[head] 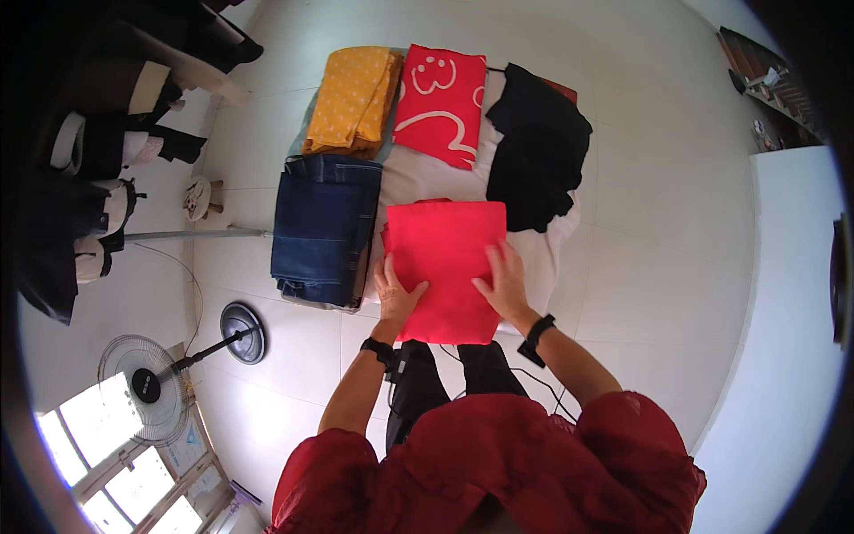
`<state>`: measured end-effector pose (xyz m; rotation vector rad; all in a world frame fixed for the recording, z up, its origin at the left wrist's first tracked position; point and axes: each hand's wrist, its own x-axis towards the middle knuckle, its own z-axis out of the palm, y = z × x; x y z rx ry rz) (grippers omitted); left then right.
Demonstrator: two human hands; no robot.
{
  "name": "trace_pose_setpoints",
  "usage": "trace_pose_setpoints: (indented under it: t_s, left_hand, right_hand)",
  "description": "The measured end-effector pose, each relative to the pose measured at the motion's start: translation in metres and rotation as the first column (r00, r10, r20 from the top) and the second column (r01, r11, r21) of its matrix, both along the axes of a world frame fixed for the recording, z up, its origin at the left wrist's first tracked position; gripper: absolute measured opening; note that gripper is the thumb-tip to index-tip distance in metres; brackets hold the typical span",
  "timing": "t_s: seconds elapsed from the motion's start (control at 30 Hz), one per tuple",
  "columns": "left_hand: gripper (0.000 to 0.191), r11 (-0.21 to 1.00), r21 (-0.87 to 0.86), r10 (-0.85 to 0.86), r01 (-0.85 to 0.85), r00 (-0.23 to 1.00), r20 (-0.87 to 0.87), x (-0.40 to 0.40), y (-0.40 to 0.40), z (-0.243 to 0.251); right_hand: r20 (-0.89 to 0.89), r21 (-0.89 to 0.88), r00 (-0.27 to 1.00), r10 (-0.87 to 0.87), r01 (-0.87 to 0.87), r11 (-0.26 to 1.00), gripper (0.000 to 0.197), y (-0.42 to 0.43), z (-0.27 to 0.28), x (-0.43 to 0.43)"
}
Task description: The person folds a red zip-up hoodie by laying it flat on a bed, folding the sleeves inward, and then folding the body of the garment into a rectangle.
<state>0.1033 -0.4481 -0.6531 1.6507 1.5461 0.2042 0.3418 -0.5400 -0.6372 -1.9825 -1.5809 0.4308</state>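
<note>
In front of me lies a folded bright red cloth [446, 253], roughly rectangular, with more red layers showing at its left and top edges. My left hand [398, 298] touches its left side, the thumb spread over the top and the fingers along the edge. On the right side rests my right hand [505, 284], fingers apart and slightly blurred. Beyond the cloth sits a folded red fabric piece with white line drawings [440, 107]. Folded dark blue jeans [327, 230] are to the left, below a folded yellow patterned garment [350, 100]. Black garments [540, 147] form a loose heap at right.
A pale sheet [413, 170] lies under the clothes on a low surface. A standing fan [145, 386] with a round base is at lower left. Clothes [87, 193] hang along the left wall near a small stool [197, 198]. A cable [544, 380] runs by my legs.
</note>
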Motion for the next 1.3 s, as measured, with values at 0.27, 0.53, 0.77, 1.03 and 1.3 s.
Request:
trace_pose_setpoints:
  t_s: [0.27, 0.53, 0.77, 1.03, 1.3]
  left_hand:
    - [0.072, 0.713, -0.699, 0.465, -0.053, 0.783, 0.414, -0.013, 0.03, -0.011]
    - [0.057, 0.321, -0.934, 0.723, 0.155, 0.597, 0.348, 0.001, 0.014, 0.017]
    - [0.062, 0.462, -0.861, 0.679, 0.214, 0.538, 0.499, -0.015, 0.016, 0.091]
    - [0.059, 0.637, -0.735, 0.539, 0.232, 0.548, 0.64, -0.105, 0.138, 0.197]
    - [0.063, 0.666, -0.738, 0.429, 0.105, 0.756, 0.494, -0.215, 0.237, 0.132]
  right_hand:
    - [-0.854, -0.472, 0.224, -0.47, 0.046, 0.88, 0.071, -0.016, -0.029, 0.002]
    - [-0.918, -0.371, -0.099, -0.385, -0.135, 0.919, 0.06, -0.005, 0.029, 0.025]
    - [-0.956, -0.278, -0.065, -0.287, -0.127, 0.952, 0.059, 0.003, 0.107, 0.017]
    - [-0.987, -0.082, -0.138, -0.084, -0.024, 0.996, 0.057, 0.098, 0.169, -0.083]
    - [-0.972, -0.141, -0.195, -0.133, 0.027, 0.99, 0.062, 0.181, 0.081, -0.206]
